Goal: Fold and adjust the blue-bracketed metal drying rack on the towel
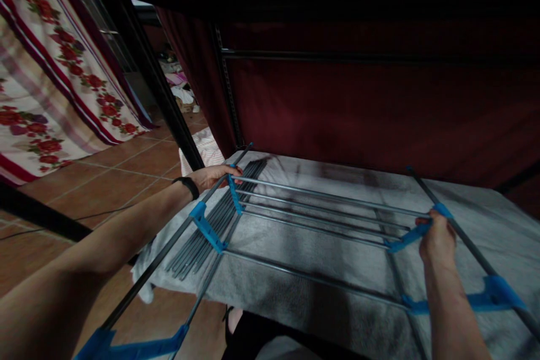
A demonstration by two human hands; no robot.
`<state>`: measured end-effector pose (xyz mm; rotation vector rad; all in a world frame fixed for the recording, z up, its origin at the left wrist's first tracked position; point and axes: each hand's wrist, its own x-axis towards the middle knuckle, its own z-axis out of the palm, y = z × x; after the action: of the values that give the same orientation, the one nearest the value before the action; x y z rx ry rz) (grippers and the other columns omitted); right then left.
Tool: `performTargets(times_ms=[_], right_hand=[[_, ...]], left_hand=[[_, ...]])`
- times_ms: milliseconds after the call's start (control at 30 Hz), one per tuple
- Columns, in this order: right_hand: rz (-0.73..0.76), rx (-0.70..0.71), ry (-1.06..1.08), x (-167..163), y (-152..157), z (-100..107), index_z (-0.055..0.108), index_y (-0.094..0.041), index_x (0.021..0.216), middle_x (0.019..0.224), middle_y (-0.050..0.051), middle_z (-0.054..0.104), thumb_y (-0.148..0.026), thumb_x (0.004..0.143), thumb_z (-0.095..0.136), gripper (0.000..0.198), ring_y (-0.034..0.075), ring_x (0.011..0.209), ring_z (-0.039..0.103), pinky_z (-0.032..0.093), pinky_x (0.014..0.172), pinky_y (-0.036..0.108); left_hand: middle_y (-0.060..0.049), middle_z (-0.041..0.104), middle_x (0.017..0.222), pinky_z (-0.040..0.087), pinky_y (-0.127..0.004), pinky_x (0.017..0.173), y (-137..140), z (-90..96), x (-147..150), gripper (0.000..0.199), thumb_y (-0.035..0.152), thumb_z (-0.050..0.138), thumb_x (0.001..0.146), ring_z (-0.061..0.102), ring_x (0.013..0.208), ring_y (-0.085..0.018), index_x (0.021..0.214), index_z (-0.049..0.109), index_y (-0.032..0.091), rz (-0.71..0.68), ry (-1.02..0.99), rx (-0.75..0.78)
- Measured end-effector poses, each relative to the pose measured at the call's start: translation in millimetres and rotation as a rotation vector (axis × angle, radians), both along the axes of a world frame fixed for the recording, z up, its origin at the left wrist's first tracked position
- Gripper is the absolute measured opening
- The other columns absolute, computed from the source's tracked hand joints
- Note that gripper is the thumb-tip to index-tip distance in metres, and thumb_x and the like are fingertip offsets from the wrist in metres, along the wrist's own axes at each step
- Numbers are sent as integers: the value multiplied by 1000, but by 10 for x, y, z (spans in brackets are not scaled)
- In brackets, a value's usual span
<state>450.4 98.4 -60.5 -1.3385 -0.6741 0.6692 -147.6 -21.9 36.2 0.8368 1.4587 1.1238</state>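
A partly built rack frame (320, 281) of grey metal tubes and blue plastic brackets stands over the bed in front of me. My left hand (217, 175), a dark band on its wrist, is closed around the frame's left side at an upper blue bracket (235, 194). My right hand (437, 236) grips the right-hand blue bracket (409, 237) where a crosswise tube (329, 194) meets it. Several crosswise tubes span between the two sides. On the left of the bed lies a bundle of loose grey tubes (211, 230), partly behind the frame.
A grey blanket (320, 326) covers the bed. Black bed posts (164, 90) rise at the left, and a dark red curtain (358, 112) hangs behind. Floral cloth (54, 84) hangs over the tiled floor (113, 185). A dark cable (97, 215) crosses the tiles.
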Motion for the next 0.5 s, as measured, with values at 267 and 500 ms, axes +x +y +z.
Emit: performTargets(times_ms=[267,500], right_hand=[[16,-3,-5,-8,-9,-8,64,-24,89,77,-3,59,-43,68,67,28,18,68,60,44,64,33],[60,-30,-94,-16,-74,-8,61,-23,88,73,-3,59,-54,77,63,33,18,71,58,44,65,32]], left_hand=[[-4,70,68,61,-25,61,-5,18,52,19,8,80,69,70,60,-17,80,66,15,67,-38,-82],[-3,70,72,62,-25,59,-57,97,129,24,12,84,71,69,60,-16,86,66,14,90,-78,-106]])
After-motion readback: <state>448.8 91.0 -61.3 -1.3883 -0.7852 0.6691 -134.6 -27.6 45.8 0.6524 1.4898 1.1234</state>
